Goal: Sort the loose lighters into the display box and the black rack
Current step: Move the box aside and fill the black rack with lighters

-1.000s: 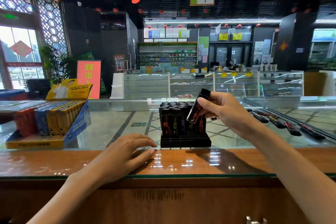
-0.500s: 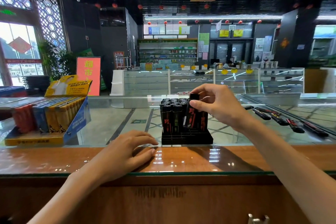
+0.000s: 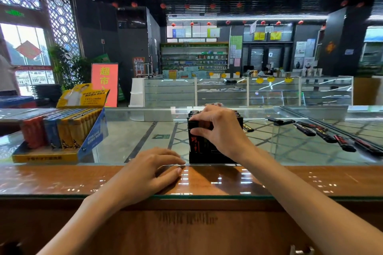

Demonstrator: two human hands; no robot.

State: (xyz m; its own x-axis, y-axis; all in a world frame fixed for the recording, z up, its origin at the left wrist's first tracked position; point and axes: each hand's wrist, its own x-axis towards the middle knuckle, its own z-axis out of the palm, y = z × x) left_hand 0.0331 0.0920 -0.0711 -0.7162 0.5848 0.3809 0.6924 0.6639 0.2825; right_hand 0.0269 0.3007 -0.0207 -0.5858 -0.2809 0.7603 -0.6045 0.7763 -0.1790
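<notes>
On the glass worktop [image 3: 290,147], the right hand [image 3: 219,130] pinches an upright black red-printed plastic lighter [image 3: 195,147] in the black rack [image 3: 207,160]; the left hand [image 3: 145,174] rests flat.

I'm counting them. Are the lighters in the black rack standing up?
Standing up: in the black rack the lighters stand upright side by side, tops upward.

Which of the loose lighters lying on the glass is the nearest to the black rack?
The lighter just right of the black rack, by the right hand; the other loose lighters lie farther right.
</notes>
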